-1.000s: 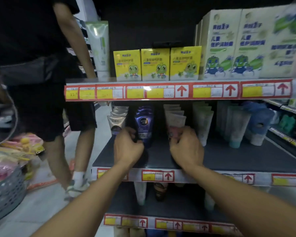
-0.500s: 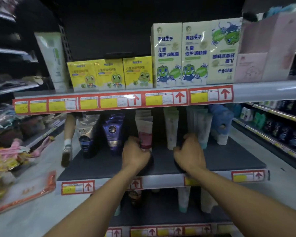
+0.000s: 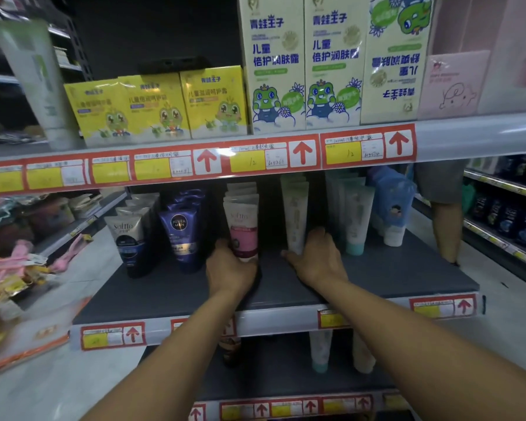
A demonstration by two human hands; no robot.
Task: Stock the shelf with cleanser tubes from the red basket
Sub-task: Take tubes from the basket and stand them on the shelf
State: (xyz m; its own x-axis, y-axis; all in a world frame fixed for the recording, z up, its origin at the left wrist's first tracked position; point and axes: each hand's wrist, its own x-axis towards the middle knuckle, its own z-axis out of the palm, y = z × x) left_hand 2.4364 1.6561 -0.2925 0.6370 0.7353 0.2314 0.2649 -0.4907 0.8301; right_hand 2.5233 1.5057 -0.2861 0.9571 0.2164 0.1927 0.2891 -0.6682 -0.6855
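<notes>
1. Change since one second ago: both hands have shifted one row toward the right end of the shelf (image 3: 392, 278). The left hand (image 3: 230, 270), then at the dark blue tubes (image 3: 181, 235), is now at the pink-and-white cleanser tube (image 3: 243, 230). The right hand (image 3: 315, 258), then at that pink row, is now at the pale green tube (image 3: 295, 223).
2. Left hand state: fingers curled round the base of the pink-and-white cleanser tube, which stands upright at the head of its row, mid-shelf, well back from the front edge.
3. Right hand state: fingers curved against the base of the pale green tube; whether they fully grip it cannot be told.
4. Red basket: not in view.
5. Judgement: the rows are being faced and straightened in sequence; neither hand carries fresh stock, so further stocking requires a return to the basket.
</notes>
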